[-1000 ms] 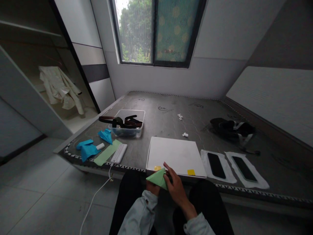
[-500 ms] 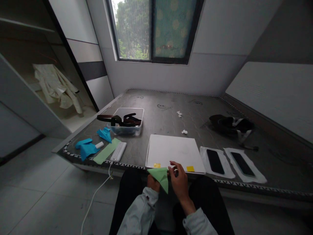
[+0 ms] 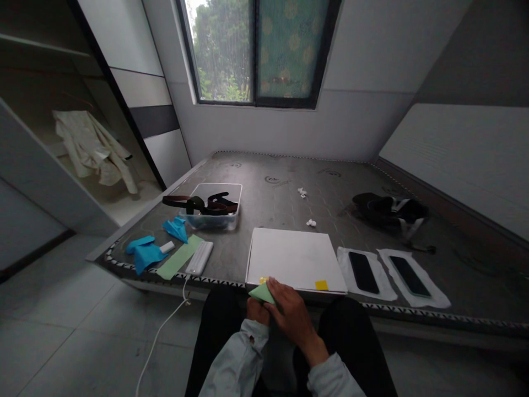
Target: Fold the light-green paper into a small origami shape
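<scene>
Since the earlier frame, the right hand (image 3: 292, 314) has come in from beside the folded green paper (image 3: 262, 293) and lies over its right end, and the paper's point that hung downward no longer shows. From my remote seat, I see the paper held in front of the near left corner of the white box (image 3: 295, 256), close to the box's yellow patch on that side. What shows of it is a small wedge, its tip aimed left and its long axis running across the view, dipping slightly rightward. The left hand (image 3: 257, 312) sits just beneath, fingers curled up and grasping the paper, though their tips are hidden from me. The right hand grasps too, fingers over the top and thumb below. I judge that the relation to mind is this: neither hand is nearer, as both touch it, but the left tip alone stands uncovered.
</scene>
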Demonstrator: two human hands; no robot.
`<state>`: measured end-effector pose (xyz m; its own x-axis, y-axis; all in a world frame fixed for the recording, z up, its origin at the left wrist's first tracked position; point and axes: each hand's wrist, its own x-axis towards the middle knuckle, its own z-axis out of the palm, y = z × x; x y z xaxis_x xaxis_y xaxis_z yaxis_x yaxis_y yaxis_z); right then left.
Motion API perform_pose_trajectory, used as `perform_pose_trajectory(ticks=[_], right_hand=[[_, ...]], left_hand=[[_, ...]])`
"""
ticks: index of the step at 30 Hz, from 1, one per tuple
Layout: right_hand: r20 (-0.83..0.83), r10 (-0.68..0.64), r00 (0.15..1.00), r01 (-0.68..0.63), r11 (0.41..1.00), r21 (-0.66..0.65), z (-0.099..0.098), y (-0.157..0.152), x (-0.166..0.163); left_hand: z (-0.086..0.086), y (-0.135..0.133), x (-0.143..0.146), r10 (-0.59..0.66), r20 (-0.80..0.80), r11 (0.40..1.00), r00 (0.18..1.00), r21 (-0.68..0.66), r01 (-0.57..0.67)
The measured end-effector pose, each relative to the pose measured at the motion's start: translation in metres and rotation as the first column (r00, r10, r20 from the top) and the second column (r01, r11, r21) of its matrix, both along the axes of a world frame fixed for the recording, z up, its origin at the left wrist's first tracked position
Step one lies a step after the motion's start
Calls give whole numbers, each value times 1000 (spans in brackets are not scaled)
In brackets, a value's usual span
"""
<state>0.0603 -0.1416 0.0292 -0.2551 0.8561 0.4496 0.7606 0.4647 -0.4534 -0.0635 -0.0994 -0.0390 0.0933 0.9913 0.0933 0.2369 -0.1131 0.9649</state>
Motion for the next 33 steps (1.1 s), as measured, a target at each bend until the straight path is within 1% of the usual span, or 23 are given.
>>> perform_pose_trajectory(ticks=[3, 6, 8, 10, 11, 13, 15, 16, 18, 21, 25, 28, 31, 33], right_hand=[[-35, 11, 999, -13, 998, -61, -8, 3, 3], [-80, -5, 997, -2, 997, -80, -13, 2, 5], [-113, -38, 993, 27, 995, -97, -16, 1, 5], [-147, -86, 985, 66, 988, -140, -17, 1, 6], [-163, -119, 979, 91, 981, -171, -18, 1, 6], [-200, -201, 959, 149, 958, -246, -17, 2, 8], [-254, -280, 926, 193, 928, -319, -14, 3, 9], [-290, -307, 907, 198, 916, -349, -11, 3, 9], [-373, -326, 869, 177, 907, -381, -4, 4, 10], [-452, -324, 831, 147, 912, -384, 5, 4, 12], [-443, -358, 822, 168, 895, -412, 10, 5, 16], [-472, -344, 812, 113, 885, -451, 11, 7, 22], [-544, -279, 792, -29, 872, -489, 10, 8, 29], [-609, -240, 756, -136, 853, -504, 9, 7, 33]], left_hand=[[-4, 1, -1, -37, -14, 999, 999, 29, 37], [-8, 2, -5, -88, -90, 989, 992, 108, 97], [-9, 2, -7, -105, -127, 973, 986, 193, 129], [-8, 2, -7, -129, -113, 952, 985, 264, 155], [-6, 1, -7, -127, -94, 948, 987, 282, 149], [-2, -2, -5, -87, -54, 961, 995, 259, 98], [3, -5, -2, -7, -17, 981, 1000, 192, 10], [6, -6, -2, 22, -2, 986, 1000, 166, -21], [10, -6, -1, 36, 26, 988, 999, 147, -39], [14, -5, -4, -3, 54, 988, 999, 154, -5], [16, -2, -6, -116, 69, 982, 991, 155, 105], [17, -2, -4, -142, 99, 979, 985, 162, 124], [15, -1, -3, -88, 118, 987, 989, 145, 71], [14, 1, -4, -101, 115, 986, 988, 147, 83]])
